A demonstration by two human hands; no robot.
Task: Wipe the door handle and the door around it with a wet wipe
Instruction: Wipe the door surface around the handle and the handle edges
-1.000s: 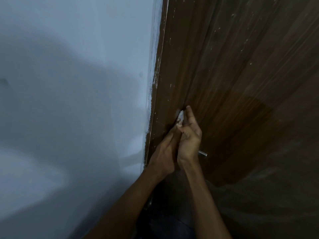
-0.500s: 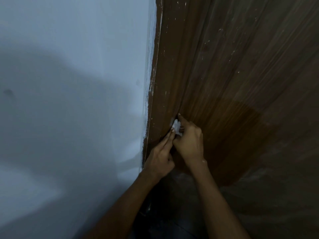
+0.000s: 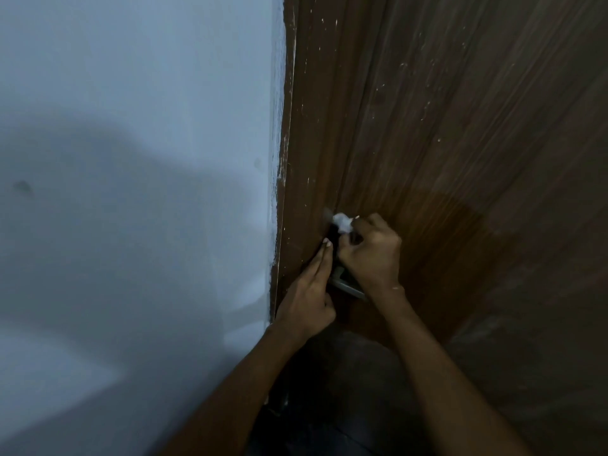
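Wet wipe [image 3: 342, 222] bunched in right-hand [image 3: 371, 255] grip.

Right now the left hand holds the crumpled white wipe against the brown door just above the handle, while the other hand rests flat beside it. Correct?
Not quite: the head view shows the right hand holding the wipe against the door above the handle. The left hand is the one resting flat beside it.
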